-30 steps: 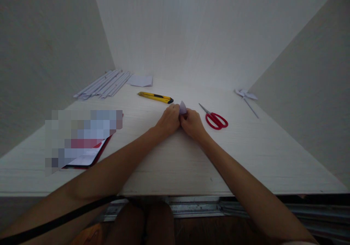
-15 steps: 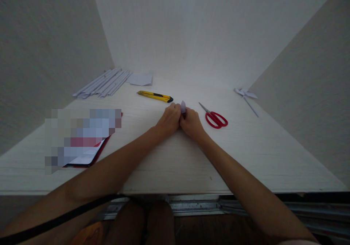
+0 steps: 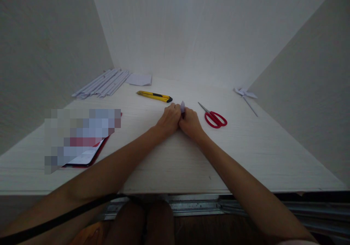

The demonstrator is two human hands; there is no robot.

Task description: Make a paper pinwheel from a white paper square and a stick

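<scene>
My left hand (image 3: 171, 119) and my right hand (image 3: 190, 121) meet at the middle of the white table, fingers closed together around a small piece of white paper (image 3: 182, 107). Only its pointed tip sticks up between them; the rest is hidden by my fingers. Just beyond my left hand lies a yellow utility knife (image 3: 154, 96). To the right of my right hand rests a pair of scissors with red handles (image 3: 216, 119), its blades pointing away to the upper left.
At the back left lie several rolled paper sticks (image 3: 102, 84) beside a stack of paper squares (image 3: 140, 79). A paper pinwheel (image 3: 245, 93) on a stick lies at the back right. A tablet in a red case (image 3: 95, 154), partly blurred, is at the left. Panels wall three sides.
Almost nothing differs. Both hands stay together on the piece of paper, and the whole view has shifted very slightly.
</scene>
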